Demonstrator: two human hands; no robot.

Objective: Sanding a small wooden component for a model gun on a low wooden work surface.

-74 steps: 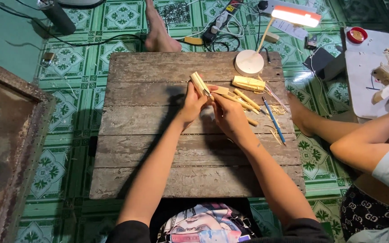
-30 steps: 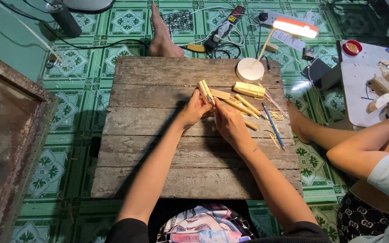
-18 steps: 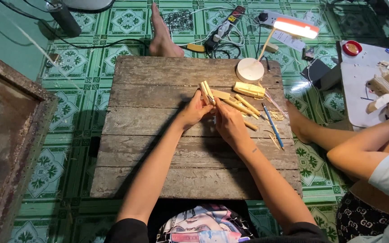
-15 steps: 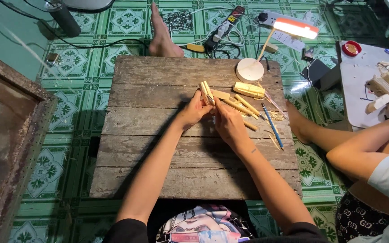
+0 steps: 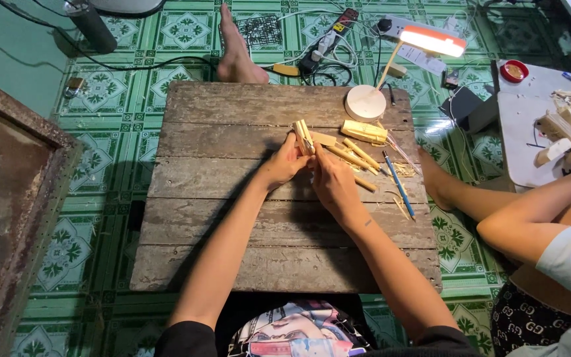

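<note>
**Two hands close on a bamboo piece above a plank table**

A person seated at the near edge of the plank table (image 5: 232, 218) reaches both bare arms over its grey boards. The left hand (image 5: 282, 164) is curled shut around the lower end of a pale bamboo piece (image 5: 303, 136), which sticks up and away from the fist, above the table's middle boards. The right hand (image 5: 328, 180) presses in beside it, fingers folded, its tip meeting the piece's base; whether it pinches a small tool there cannot be told. Just right of the hands, loose bamboo sticks (image 5: 355, 153) lie on the table, with a blue pencil (image 5: 399, 184) beyond them toward the table's right edge and pale shavings (image 5: 404, 169) nearby. Further back, a split bamboo block (image 5: 363, 131) rests near the round base of a desk lamp (image 5: 365, 102) on the table's far right corner. Off the table's right side, another person's arm (image 5: 536, 211) stretches toward a white board (image 5: 530, 125).
</note>
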